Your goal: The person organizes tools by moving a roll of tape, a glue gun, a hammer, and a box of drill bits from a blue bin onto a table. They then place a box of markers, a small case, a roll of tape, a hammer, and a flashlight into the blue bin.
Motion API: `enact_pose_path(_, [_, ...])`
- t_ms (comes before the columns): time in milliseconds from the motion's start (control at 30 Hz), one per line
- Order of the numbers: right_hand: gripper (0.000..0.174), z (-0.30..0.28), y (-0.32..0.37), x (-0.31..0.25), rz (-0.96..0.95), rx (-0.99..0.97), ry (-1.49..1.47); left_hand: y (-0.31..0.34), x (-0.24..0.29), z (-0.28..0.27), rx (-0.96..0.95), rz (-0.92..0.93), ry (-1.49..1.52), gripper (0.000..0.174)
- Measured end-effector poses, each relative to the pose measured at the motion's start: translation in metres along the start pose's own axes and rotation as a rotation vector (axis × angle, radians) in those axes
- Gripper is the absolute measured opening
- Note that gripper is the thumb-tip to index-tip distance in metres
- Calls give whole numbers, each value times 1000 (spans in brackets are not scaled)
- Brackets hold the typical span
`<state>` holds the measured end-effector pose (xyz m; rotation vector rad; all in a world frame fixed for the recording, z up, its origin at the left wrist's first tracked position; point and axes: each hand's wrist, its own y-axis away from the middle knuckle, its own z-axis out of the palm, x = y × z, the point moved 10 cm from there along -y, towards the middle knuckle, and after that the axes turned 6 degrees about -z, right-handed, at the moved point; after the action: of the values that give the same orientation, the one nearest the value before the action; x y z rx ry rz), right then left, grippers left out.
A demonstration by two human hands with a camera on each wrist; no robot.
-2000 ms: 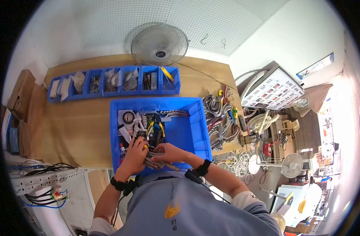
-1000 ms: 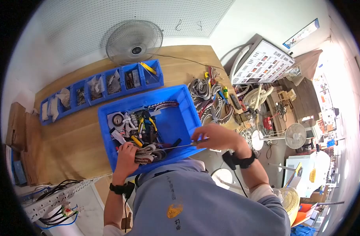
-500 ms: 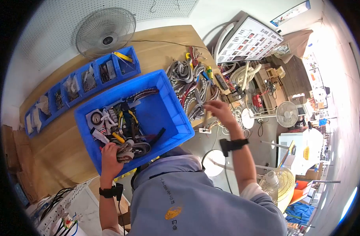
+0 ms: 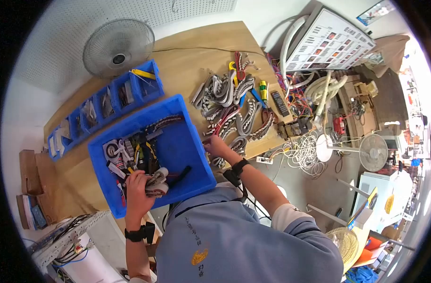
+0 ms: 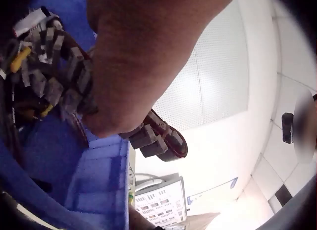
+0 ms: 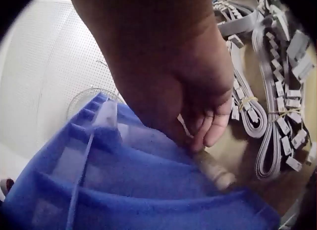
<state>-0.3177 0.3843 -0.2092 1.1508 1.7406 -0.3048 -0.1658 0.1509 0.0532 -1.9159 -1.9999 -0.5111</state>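
Mid-unload: gripping ribbon cable bundle point(image 4: 155, 183) in left hand point(image 4: 137, 186) at blue bin's point(image 4: 196, 141) near corner, right hand point(image 4: 215, 145) at bin's right rim, fingers curled, grasp unclear; next calls for pinching one cable free.

An electronics workshop: wooden bench point(image 4: 196, 56) strewn with ribbon cables point(image 4: 234, 101), parts bins point(image 4: 107, 101), pegboard wall point(image 4: 55, 23).

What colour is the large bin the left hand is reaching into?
The bin is solid blue, clearest in the head view.
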Motion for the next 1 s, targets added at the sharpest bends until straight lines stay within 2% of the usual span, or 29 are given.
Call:
enact_pose_path(100, [33, 1, 5, -8, -8, -100, 48, -31, 45, 5, -2, 20, -39, 46])
enact_pose_path(233, [28, -17, 7, -1, -96, -49, -74, -67, 89, 12, -2, 64, -105, 43])
enact_pose_path(367, [21, -48, 22, 19, 21, -30, -271, -122, 121, 27, -71, -132, -57, 38])
enact_pose_path(400, [21, -57, 25, 19, 32, -31, -279, -133, 125, 34, -92, -184, 131, 37])
enact_pose_path(467, [21, -68, 28, 25, 41, -13, -302, -156, 129, 52, -126, -283, 510, 35])
enact_pose_path(567, [23, -79, 37, 38, 65, 36, -384, -193, 136, 85, -111, -243, 632, 32])
enact_pose_path(667, [26, -89, 51, 47, 122, 87, -494, -213, 115, 125, -3, -337, 692, 30])
enact_pose_path(767, [26, -92, 62, 64, 37, 155, -466, -213, 71, 183, -160, -599, 712, 26])
enact_pose_path(867, [28, -105, 83, 66, 183, 133, -519, -201, 76, 187, -198, -672, 817, 26])
enact_pose_path(1000, [30, -108, 92, 72, 162, 151, -588, -189, 96, 174, -233, -621, 912, 22])
